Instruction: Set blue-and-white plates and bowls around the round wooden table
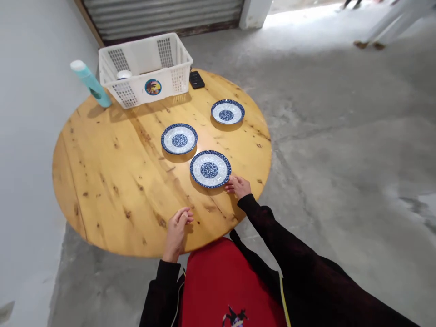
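Observation:
Three round plates with dark blue rims and blue centre patterns lie face up on the wooden table. The nearest plate point(209, 169) has my right hand point(238, 187) at its right rim, thumb and fingers closed on the edge. Another plate point(179, 139) sits just behind it to the left, and a third plate point(227, 111) is farther back to the right. My left hand point(179, 227) hovers by the table's front edge, fingers loosely curled together with nothing visible in them. It is apart from the plates.
At the back of the round table point(112, 200) stands a white plastic basket point(153, 81) with a white item point(124, 74) inside. A light blue bottle point(91, 84) is left of it, a black phone-like object point(196, 79) right. A person's legs point(391, 22) show far right.

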`<action>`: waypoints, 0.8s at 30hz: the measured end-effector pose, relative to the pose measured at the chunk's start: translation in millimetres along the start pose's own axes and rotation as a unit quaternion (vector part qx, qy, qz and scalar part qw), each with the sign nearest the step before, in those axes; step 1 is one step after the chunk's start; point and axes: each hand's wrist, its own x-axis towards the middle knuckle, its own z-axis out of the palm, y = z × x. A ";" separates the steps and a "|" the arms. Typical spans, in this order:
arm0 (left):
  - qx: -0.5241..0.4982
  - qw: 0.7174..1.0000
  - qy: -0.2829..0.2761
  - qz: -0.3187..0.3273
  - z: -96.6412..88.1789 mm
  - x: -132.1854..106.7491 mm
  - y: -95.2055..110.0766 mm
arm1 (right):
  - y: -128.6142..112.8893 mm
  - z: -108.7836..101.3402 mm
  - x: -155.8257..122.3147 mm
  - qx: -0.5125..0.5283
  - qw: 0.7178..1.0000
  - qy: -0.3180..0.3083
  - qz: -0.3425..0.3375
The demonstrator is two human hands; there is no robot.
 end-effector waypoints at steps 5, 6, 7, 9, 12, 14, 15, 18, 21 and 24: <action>0.026 0.999 -0.033 -0.006 1.4 49.8 20.8 | -3.2 12.7 6.3 -0.014 1.000 0.013 0.000; 0.027 0.999 -0.039 -0.011 5.0 59.9 23.6 | -4.0 14.1 6.9 -0.018 1.000 0.015 0.000; 0.026 0.999 -0.043 -0.015 9.6 69.8 26.0 | -4.8 15.3 7.4 -0.020 1.000 0.018 0.001; 0.026 0.998 -0.049 -0.020 21.0 89.5 30.0 | -6.6 16.6 7.9 -0.026 0.999 0.021 0.003; 0.044 0.996 -0.073 -0.011 39.2 117.6 33.1 | -9.4 17.2 8.1 -0.046 0.999 0.016 0.003; 0.082 0.992 -0.092 0.019 48.9 134.1 32.7 | -10.7 17.4 8.0 -0.055 0.998 0.014 0.003; 0.105 0.989 -0.096 0.041 52.4 141.1 31.8 | -11.0 17.5 8.0 -0.055 0.998 0.015 0.002; 0.163 0.979 -0.085 0.093 57.4 155.7 27.7 | -10.9 18.2 8.6 -0.051 0.998 0.021 -0.001; 0.187 0.973 -0.086 0.104 57.3 160.7 24.7 | -9.4 18.2 10.0 -0.054 0.998 0.026 -0.010; 0.196 0.971 -0.099 0.100 56.7 161.4 23.8 | -7.6 17.1 11.4 -0.059 0.997 0.035 -0.029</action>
